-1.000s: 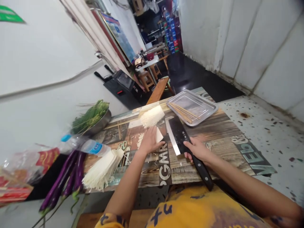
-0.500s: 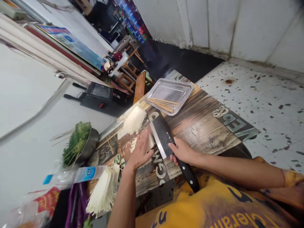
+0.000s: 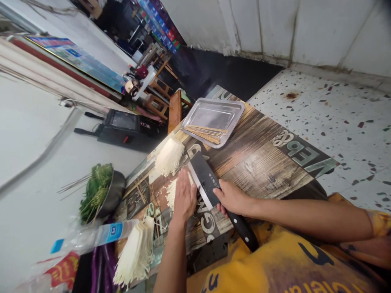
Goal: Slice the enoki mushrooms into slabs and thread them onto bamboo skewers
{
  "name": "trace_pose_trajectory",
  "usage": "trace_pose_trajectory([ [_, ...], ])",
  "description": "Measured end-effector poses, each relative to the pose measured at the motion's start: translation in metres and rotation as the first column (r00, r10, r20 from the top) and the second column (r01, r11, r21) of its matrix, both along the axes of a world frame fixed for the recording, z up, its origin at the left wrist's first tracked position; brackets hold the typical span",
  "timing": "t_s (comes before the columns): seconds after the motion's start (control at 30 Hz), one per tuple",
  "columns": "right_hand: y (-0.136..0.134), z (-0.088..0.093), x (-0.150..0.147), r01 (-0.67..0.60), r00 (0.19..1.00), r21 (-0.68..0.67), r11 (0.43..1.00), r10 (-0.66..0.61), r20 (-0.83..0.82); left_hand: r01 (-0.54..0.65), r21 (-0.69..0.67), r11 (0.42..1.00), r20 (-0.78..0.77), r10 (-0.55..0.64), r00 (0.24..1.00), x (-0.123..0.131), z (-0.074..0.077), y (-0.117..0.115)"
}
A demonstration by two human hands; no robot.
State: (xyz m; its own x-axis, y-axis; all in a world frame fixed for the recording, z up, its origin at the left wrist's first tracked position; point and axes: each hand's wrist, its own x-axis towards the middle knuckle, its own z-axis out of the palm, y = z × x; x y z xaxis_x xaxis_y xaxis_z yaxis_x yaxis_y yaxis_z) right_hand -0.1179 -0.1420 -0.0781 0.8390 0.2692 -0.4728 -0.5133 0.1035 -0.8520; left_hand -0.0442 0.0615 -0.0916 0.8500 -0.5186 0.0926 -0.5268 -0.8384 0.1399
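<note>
Holding black broad-bladed cleaver [image 3: 202, 173]: right hand [image 3: 233, 199], fingers wrapped round its handle. Long axis is slanting forward-left, just right of left hand [image 3: 185, 198], whose straight, unclenched fingers are partly covering white thin-cut strips [image 3: 171, 194] on wood-print table [image 3: 253, 167].

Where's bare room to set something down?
Biggest free patch: the tabletop bordered by tray, knife and right hand. Smaller: tray floor beside the skewers. Crowded: left side, with left hand, pale stringy bundles, bottle, bowl of greens.
</note>
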Motion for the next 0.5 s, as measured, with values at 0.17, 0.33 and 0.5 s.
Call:
trace_pose_trajectory([
  [0.17, -0.0001, -0.0011, 0.0014, -0.013, 1.0, 0.012, 1.0, 0.014, -0.013, -0.02, 0.019, 1.0, -0.032, 0.02, 0.999, -0.001, 0.003, -0.0014],
  [0.33, 0.0005, -0.0009, 0.0021, -0.018, 1.0, 0.009, 1.0, 0.018, -0.01, -0.009, 0.014, 1.0, -0.028, 0.009, 1.0, -0.0021, 0.0043, -0.0027],
  [0.5, 0.0003, -0.0014, 0.0013, -0.034, 0.999, 0.004, 0.999, 0.034, -0.001, -0.026, 0.012, 1.0, -0.024, 0.026, 0.999, -0.0025, 0.0042, -0.0038],
])
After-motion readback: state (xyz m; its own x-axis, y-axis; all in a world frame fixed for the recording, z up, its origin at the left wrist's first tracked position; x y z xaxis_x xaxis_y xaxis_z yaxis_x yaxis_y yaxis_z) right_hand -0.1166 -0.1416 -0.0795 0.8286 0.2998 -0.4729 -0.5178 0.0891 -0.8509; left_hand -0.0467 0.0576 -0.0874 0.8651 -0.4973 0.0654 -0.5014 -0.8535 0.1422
